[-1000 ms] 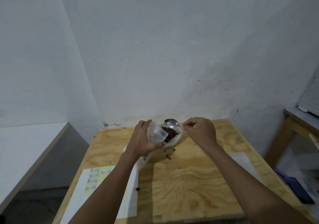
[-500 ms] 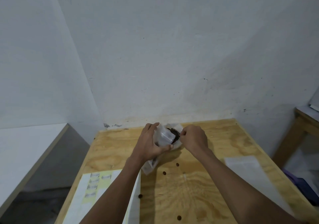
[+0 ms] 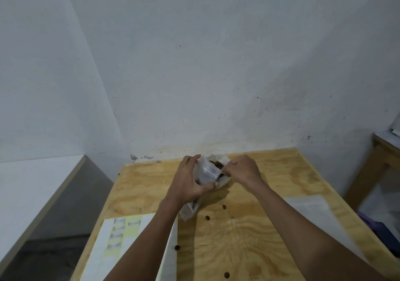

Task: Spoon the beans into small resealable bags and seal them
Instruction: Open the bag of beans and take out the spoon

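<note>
We see a plywood table (image 3: 249,233) with a white bowl (image 3: 224,182) of dark beans (image 3: 217,163) at its far edge; our left hand (image 3: 190,182) grips a small clear bag (image 3: 206,173) over it, while our right hand (image 3: 243,170) pinches something too small to tell

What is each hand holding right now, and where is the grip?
The left hand grips a small clear bag around its sides. The right hand pinches something thin over the beans, probably the spoon handle; it is hidden.
</note>
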